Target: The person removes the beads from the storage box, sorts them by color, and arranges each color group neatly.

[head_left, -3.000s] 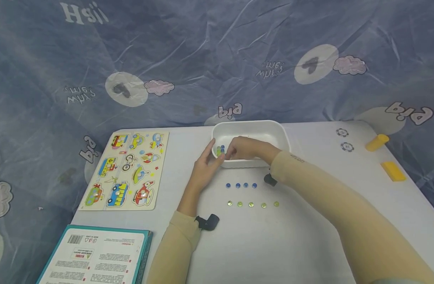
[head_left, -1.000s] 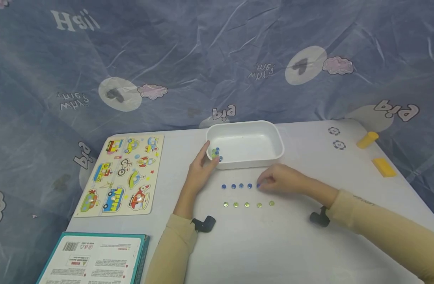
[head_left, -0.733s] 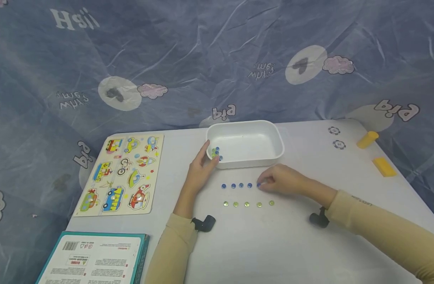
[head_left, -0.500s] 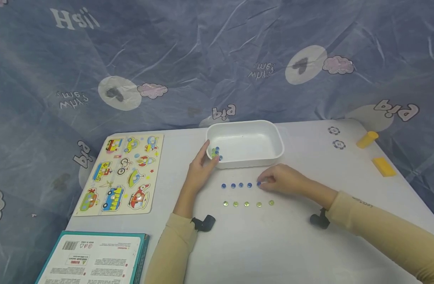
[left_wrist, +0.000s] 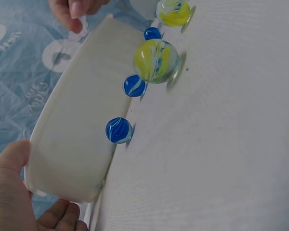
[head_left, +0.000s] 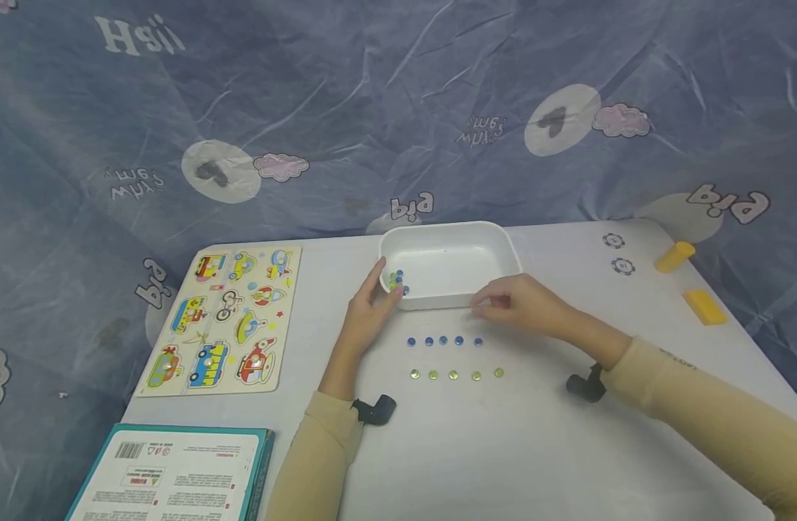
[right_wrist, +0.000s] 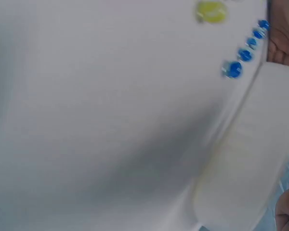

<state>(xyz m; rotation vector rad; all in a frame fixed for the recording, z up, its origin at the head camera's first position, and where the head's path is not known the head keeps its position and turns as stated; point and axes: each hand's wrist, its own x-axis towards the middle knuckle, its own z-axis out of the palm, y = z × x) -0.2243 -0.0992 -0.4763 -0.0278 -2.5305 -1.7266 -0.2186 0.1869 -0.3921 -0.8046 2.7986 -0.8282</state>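
Note:
My left hand [head_left: 367, 315] grips the left end of a white plastic tray [head_left: 437, 301], thumb on the rim. Inside that end lie several blue and yellow-green marbles [head_left: 399, 275], partly hidden by the thumb. My right hand [head_left: 527, 307], fingers loosely bent and holding nothing, is over the tray's front right edge. On the table in front of the tray runs a row of several blue glass marbles [head_left: 443, 341]. A second row, of yellow-green marbles [head_left: 453, 375], lies nearer to me. The left wrist view shows a swirled blue marble [left_wrist: 119, 130] and a larger yellow-streaked marble [left_wrist: 156, 61].
A wooden vehicle puzzle board [head_left: 232, 318] lies at the left, with a teal-edged box [head_left: 183, 470] nearer to me. At the right edge are a yellow cylinder [head_left: 675, 257] and a yellow block [head_left: 706, 307]. A printed cloth [head_left: 372, 108] hangs behind the table.
My right hand reached into the tray, then set a blue marble at the right end of the blue row. It has let go and risen back toward the tray. My left hand stays on the tray.

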